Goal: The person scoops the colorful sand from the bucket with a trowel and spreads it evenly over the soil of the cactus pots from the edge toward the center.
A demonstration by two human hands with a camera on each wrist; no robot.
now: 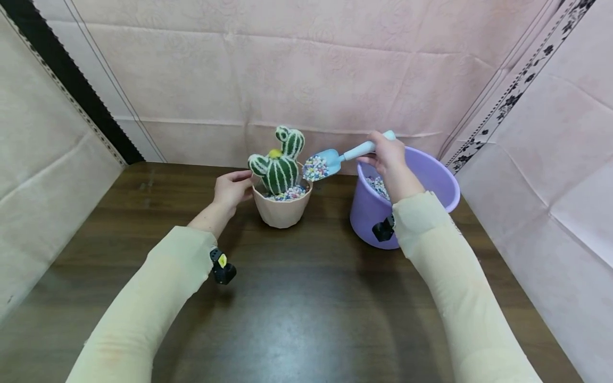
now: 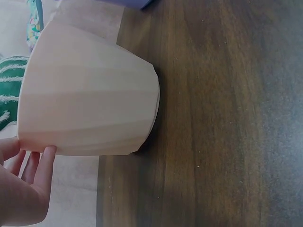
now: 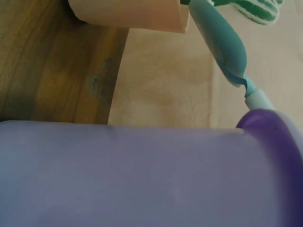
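Observation:
My left hand (image 1: 233,189) pinches the rim of a pale beige flower pot (image 1: 281,211) from its left side; in the left wrist view, fingertips (image 2: 49,150) touch the pot's outer wall. A knitted-looking green cactus (image 1: 280,174) with white stripes and a yellow top stands in the pot among multicoloured pebbles (image 1: 290,194). My right hand (image 1: 390,159) grips the handle of a light blue trowel (image 1: 330,159) loaded with similar pebbles. The trowel's tip is over the pot's right rim. In the right wrist view the trowel (image 3: 222,42) shows, but that hand is hidden.
A purple bucket (image 1: 360,213) with more pebbles (image 1: 377,186) inside stands right of the pot, beneath my right hand. All sits on a dark wooden table (image 1: 287,308). Pale patterned cloth (image 1: 306,74) hangs behind it and along both sides.

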